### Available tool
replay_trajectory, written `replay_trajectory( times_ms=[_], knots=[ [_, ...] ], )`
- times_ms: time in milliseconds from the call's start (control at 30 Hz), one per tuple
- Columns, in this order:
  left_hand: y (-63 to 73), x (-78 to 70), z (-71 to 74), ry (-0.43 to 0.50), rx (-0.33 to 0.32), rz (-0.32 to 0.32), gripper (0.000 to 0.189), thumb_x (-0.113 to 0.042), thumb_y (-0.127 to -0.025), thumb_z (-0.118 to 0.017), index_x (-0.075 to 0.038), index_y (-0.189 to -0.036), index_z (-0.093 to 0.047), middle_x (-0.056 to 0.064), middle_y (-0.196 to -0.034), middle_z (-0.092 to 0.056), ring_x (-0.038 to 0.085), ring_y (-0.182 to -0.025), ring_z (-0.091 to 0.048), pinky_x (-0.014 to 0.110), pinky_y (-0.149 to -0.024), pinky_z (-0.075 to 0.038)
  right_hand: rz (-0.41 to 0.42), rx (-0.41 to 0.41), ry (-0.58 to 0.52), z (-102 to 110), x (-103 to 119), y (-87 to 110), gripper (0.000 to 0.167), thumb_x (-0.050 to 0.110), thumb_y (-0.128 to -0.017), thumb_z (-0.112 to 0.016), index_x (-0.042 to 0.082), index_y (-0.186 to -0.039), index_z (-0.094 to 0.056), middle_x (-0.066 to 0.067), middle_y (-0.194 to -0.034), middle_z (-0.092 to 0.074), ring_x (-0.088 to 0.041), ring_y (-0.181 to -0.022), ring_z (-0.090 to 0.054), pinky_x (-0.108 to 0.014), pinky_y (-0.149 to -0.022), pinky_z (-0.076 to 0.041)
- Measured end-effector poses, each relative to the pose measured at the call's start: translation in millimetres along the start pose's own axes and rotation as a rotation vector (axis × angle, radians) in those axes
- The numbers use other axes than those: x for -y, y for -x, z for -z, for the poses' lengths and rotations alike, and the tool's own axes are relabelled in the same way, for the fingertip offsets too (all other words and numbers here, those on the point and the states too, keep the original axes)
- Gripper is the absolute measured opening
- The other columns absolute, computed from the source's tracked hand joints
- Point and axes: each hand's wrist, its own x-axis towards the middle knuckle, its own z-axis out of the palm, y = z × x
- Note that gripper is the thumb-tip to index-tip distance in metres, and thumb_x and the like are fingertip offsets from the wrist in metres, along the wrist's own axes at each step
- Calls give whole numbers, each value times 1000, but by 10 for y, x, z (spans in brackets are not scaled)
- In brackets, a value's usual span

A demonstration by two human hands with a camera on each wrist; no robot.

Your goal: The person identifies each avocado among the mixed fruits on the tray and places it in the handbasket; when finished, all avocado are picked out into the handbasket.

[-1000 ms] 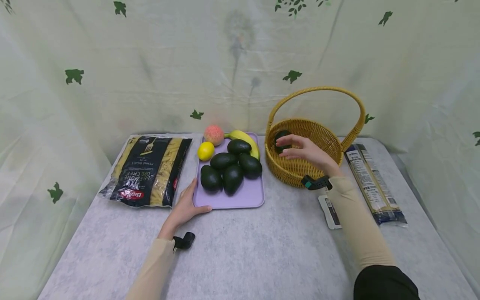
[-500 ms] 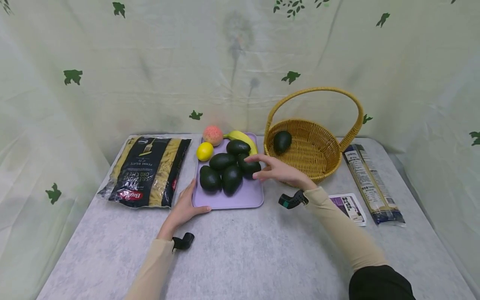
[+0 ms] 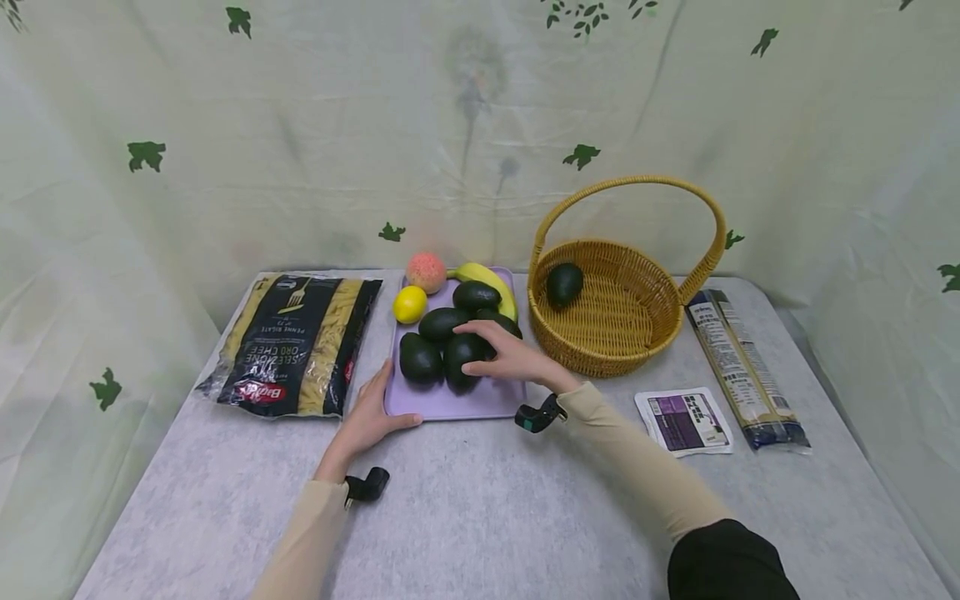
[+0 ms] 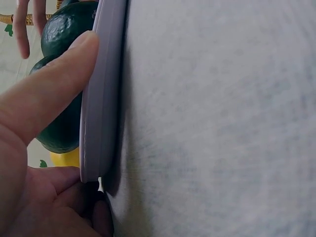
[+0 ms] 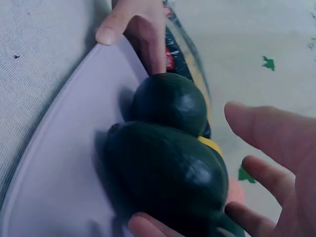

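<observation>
We rest our left hand (image 3: 372, 414) on the near left corner of the purple tray (image 3: 480, 398), thumb lying along its front rim and fingers against its side, so it grips the tray edge on the desk (image 3: 480, 500); the left wrist view shows the thumb (image 4: 54, 84) pressed on the rim and the fingers tucked under the edge. Our right hand (image 3: 504, 354) lies over the avocado (image 3: 461, 357) at the front of the pile, fingers spread and curving down around it; in the right wrist view a fingertip (image 5: 148, 228) touches its underside while the other fingers are apart from its skin, so the grasp is not closed. That avocado sits on the tray just right of our left hand, touching another avocado (image 3: 419, 357) beside it. Beyond the right hand lie more avocados, a banana (image 3: 491, 279), a lemon (image 3: 409, 303) and a peach (image 3: 425, 271). To the right of the right hand stands a wicker basket (image 3: 637, 333) with one avocado (image 3: 564, 283) in it. Further right lie a small packet (image 3: 682, 421) and a long noodle packet (image 3: 738, 367). Left of our left hand lies a bag of pasta (image 3: 296, 342).
</observation>
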Motion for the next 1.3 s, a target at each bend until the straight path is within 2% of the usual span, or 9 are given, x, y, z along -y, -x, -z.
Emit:
replay_trajectory(
  times_ms=[100,200,333,600,733,800,933,1100,1300],
  knots=[
    [-3,5,1,-13,2,5,108,-28,-80,-79,3,-151,-4,25,-156,-7,42,-141,-5,57,-111,-10,-39,-20,93,-72,9,-53,58,33,-89,-68,19,-141,-46,-12,-151,-29,-29,-133,-35,-49,-105,-32],
    [-5,6,3,-19,4,7,108,-28,-80,-78,3,-151,-4,25,-156,-6,42,-141,-5,57,-111,-10,-71,-27,156,-142,7,-86,55,35,-89,-67,22,-139,-49,-12,-151,-30,-32,-131,-38,-53,-103,-33],
    [-8,7,3,-22,5,8,108,-29,-80,-78,3,-152,-4,25,-156,-6,42,-141,-5,57,-111,-10,-79,-62,151,-210,-11,-101,50,31,-88,-69,21,-135,-54,-11,-149,-33,-32,-129,-41,-51,-102,-35],
    [-14,12,-7,-43,-1,-16,108,-28,-80,-79,5,-151,-4,26,-156,-7,43,-141,-6,57,-111,-10,20,-133,-16,-175,-75,-10,42,23,-87,-72,17,-127,-60,-8,-141,-41,-22,-128,-39,-43,-104,-34],
    [-17,18,-8,-46,-2,-10,109,-28,-80,-79,5,-151,-3,26,-155,-7,43,-141,-5,57,-111,-9,48,-121,-156,-75,-59,53,39,20,-89,-70,15,-126,-58,-6,-138,-42,-20,-122,-40,-39,-87,-49],
    [-20,21,-11,-48,-2,-8,109,-29,-79,-79,4,-151,-3,26,-156,-7,43,-141,-5,57,-111,-9,44,-110,-224,-14,-47,89,38,18,-90,-68,15,-126,-57,-5,-138,-41,-19,-122,-40,-38,-83,-51],
    [-17,19,-11,-54,-4,-14,109,-28,-79,-79,5,-151,-4,27,-155,-8,44,-140,-6,58,-111,-10,28,-89,-341,131,-30,171,41,18,-91,-67,16,-130,-53,0,-140,-40,-22,-120,-44,-47,-85,-50],
    [-7,14,-13,-44,-6,-14,109,-27,-78,-79,5,-151,-4,27,-155,-7,43,-140,-5,57,-111,-9,1,-88,-418,358,-44,284,47,21,-92,-66,20,-137,-49,2,-143,-36,-29,-102,-57,-52,-83,-50],
    [-1,11,-13,-42,-3,-7,109,-28,-78,-80,4,-151,-4,26,-155,-7,43,-141,-5,56,-112,-9,12,-116,-458,703,-94,453,49,20,-94,-62,18,-140,-45,-1,-148,-31,-30,-115,-50,-50,-86,-49]
  ],
)
